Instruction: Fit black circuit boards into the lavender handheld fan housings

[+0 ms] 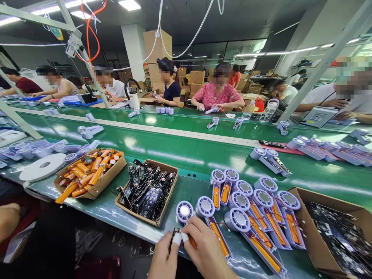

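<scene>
My left hand (165, 257) is closed on a narrow black circuit board (173, 235), held upright near the bench's front edge, with a white cover on the thumb. Right beside it, my right hand (205, 246) has its fingers pinched together, white covers on the tips. What they grip is too small to make out. Just beyond my hands lies a lilac handheld fan (184, 211) with a round head; my hands hide its lower part. An orange battery cell (192, 241) shows partly under my right fingers. Another fan (205, 206) with an orange cell in its open handle lies beside my right hand.
Several open fans (238, 220) crowd the right side. Cardboard boxes hold circuit boards (151, 190), orange cells (90, 172) and more boards (337, 232) at far right. A white tape roll (43, 166) lies left. Behind runs a green conveyor (186, 149), with co-workers (217, 91) across it.
</scene>
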The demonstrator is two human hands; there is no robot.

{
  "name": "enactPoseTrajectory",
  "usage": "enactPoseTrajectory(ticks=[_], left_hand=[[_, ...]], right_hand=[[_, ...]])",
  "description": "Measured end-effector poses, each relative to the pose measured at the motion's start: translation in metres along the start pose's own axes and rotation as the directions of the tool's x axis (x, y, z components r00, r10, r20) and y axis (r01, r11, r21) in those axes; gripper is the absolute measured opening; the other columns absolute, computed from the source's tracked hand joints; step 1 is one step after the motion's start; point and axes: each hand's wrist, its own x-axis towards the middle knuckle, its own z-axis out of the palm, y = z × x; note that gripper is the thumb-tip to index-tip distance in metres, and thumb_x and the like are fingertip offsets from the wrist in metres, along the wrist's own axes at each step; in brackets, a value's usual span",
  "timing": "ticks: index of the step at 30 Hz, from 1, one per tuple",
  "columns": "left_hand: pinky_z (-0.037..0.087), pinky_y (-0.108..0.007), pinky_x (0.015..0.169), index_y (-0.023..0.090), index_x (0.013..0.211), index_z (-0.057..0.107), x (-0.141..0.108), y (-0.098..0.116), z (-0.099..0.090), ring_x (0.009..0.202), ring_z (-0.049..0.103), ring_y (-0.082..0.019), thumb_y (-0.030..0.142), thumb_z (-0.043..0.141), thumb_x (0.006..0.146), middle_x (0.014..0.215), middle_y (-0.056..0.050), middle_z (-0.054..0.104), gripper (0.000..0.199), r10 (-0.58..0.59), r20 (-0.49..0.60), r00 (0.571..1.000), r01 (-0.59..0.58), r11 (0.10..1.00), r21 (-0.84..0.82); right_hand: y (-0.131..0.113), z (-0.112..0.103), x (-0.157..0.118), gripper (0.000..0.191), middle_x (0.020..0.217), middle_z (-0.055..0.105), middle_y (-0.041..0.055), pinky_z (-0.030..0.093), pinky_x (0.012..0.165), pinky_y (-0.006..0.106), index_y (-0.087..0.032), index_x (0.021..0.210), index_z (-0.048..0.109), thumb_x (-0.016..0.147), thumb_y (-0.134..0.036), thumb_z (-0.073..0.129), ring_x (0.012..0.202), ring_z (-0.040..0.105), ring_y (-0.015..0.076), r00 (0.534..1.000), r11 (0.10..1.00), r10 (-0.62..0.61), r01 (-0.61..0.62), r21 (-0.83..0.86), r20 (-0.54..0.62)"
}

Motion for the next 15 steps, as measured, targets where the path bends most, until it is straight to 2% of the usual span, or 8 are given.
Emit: enactPoseTrajectory(ticks=[3, 6, 8, 11, 15], left_hand=[[0.054, -0.035, 0.08, 0.019, 0.093, 0.073, 0.0, -0.003, 0.003, 0.085, 0.068, -0.025, 0.044, 0.046, 0.091, 0.093, -0.01, 0.076, 0.037, 0.108, 0.014, 0.994, -0.108, 0.984, 0.142], [0.054, -0.037, 0.084, 0.019, 0.1, 0.07, 0.0, -0.01, 0.005, 0.094, 0.069, -0.027, 0.039, 0.042, 0.092, 0.1, -0.012, 0.075, 0.035, 0.222, 0.001, 0.975, -0.214, 0.938, 0.272], [0.055, -0.038, 0.083, 0.018, 0.102, 0.068, 0.001, -0.013, 0.005, 0.094, 0.07, -0.028, 0.033, 0.039, 0.093, 0.101, -0.014, 0.074, 0.034, 0.289, 0.05, 0.956, -0.287, 0.888, 0.36], [0.056, -0.038, 0.076, 0.018, 0.097, 0.066, 0.002, -0.012, 0.001, 0.085, 0.071, -0.027, 0.024, 0.033, 0.094, 0.091, -0.013, 0.074, 0.034, 0.3, 0.125, 0.946, -0.324, 0.83, 0.454], [0.055, -0.034, 0.074, 0.019, 0.1, 0.065, 0.002, -0.003, -0.002, 0.085, 0.072, -0.025, 0.02, 0.033, 0.093, 0.09, -0.011, 0.075, 0.032, 0.279, 0.189, 0.941, -0.337, 0.77, 0.542]], right_hand=[[0.0, -0.001, -0.001, 0.027, 0.1, 0.061, 0.0024, 0.046, 0.072, 0.028, -0.023, 0.093, 0.058, 0.081, 0.0, 0.052, 0.088, 0.06, 0.019, 0.999, 0.997, 0.0, 0.003, -0.079, 0.034], [-0.002, -0.005, 0.0, 0.025, 0.097, 0.062, 0.002, 0.044, 0.07, 0.029, -0.022, 0.09, 0.059, 0.081, 0.0, 0.054, 0.085, 0.06, 0.0199, 0.998, 0.982, -0.027, 0.038, -0.184, 0.06], [-0.005, -0.008, 0.002, 0.022, 0.093, 0.062, 0.0014, 0.042, 0.067, 0.03, -0.022, 0.087, 0.058, 0.081, -0.001, 0.056, 0.082, 0.058, 0.0201, 0.996, 0.969, -0.051, 0.066, -0.236, 0.07], [-0.009, -0.011, 0.004, 0.02, 0.089, 0.061, 0.0006, 0.039, 0.063, 0.03, -0.022, 0.082, 0.058, 0.08, -0.002, 0.057, 0.077, 0.057, 0.0193, 0.995, 0.956, -0.071, 0.088, -0.28, 0.071], [-0.012, -0.014, 0.005, 0.019, 0.089, 0.061, 0.0001, 0.037, 0.062, 0.03, -0.022, 0.082, 0.057, 0.079, -0.003, 0.059, 0.077, 0.057, 0.0189, 0.993, 0.947, -0.081, 0.104, -0.304, 0.089]])
